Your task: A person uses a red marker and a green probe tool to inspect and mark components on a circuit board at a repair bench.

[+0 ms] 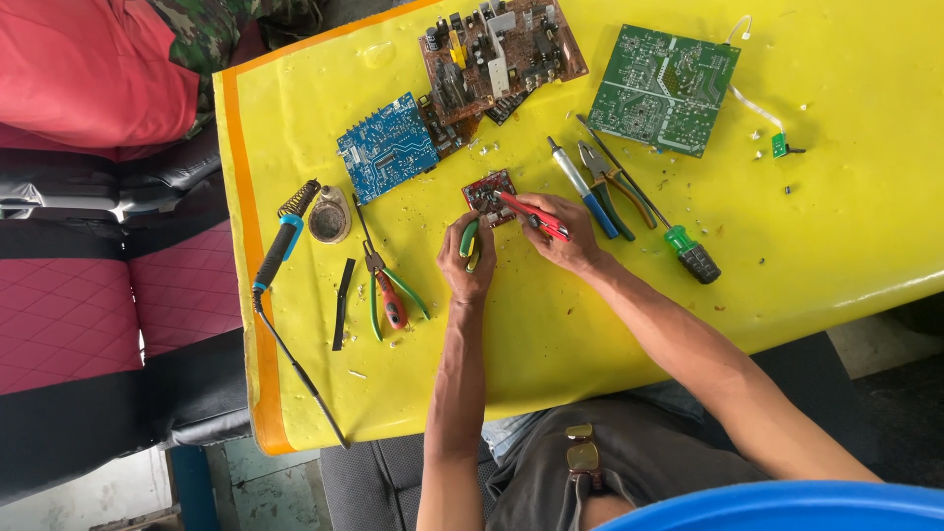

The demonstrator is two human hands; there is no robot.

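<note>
My left hand (466, 261) grips green-handled pliers (471, 242), long axis running from my palm up toward the small red board (490, 196) just beyond my fingertips. My right hand (563, 234) closes on a slim red tool (532, 214), tip pointing up-left onto that flat, square board. The glossy yellow table (806, 226) lies beneath; screwdrivers (639, 202) lie right of my right fingers.

Both hands (511, 246) work tools on a small red circuit board (489, 195).
</note>
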